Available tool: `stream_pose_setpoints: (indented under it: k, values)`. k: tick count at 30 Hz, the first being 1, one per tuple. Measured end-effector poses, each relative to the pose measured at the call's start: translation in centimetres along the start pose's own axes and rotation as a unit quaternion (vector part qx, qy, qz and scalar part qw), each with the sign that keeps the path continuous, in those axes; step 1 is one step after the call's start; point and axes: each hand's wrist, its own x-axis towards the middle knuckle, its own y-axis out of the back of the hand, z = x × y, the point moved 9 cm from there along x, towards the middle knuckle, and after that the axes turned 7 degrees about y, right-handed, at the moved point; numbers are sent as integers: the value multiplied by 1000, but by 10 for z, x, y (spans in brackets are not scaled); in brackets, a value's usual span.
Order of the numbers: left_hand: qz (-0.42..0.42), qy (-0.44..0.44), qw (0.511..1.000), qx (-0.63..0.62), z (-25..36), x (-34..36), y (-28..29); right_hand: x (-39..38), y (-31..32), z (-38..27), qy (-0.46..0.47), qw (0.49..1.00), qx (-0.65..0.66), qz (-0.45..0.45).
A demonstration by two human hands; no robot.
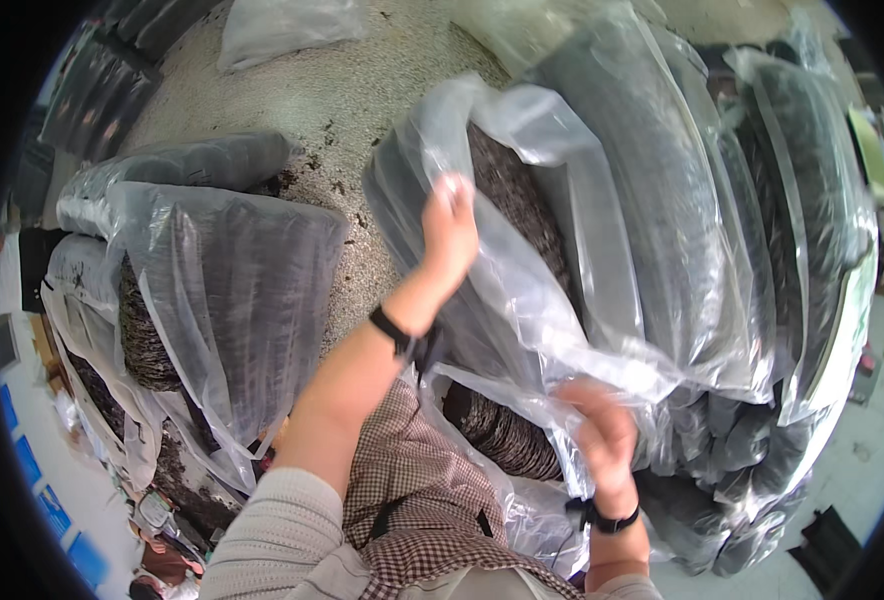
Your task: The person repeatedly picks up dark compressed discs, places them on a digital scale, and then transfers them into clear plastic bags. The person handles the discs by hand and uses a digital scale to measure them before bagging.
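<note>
My left hand (447, 225) pinches the loose upper edge of a large clear plastic bag (502, 300) in the middle. Inside its opening shows a dark, crumbly-looking stack (517, 190). Lower right, my right hand (602, 440) is at the bag's crumpled lower edge, its fingers smeared by motion. Between my hands and just below them, more dark, ridged stacked material (487, 435) lies partly wrapped in plastic.
Filled clear bags of dark stacks crowd the right side (642, 200) and the left (252, 300). Dark crumbs (337, 185) are scattered on the speckled surface (192, 95) between them. Another pale bag (292, 30) lies at the top, blue objects (57, 510) at far left.
</note>
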Motion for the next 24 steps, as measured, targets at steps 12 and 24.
stream_pose_setpoints:
  k: [12,24]
  values:
    - [-551,-129,798,-211,121,-292,22,191,16,-45,190,788,-569,138]
    - [-613,-89,753,-221,127,-324,7,113,55,-36,-5,803,-553,223]
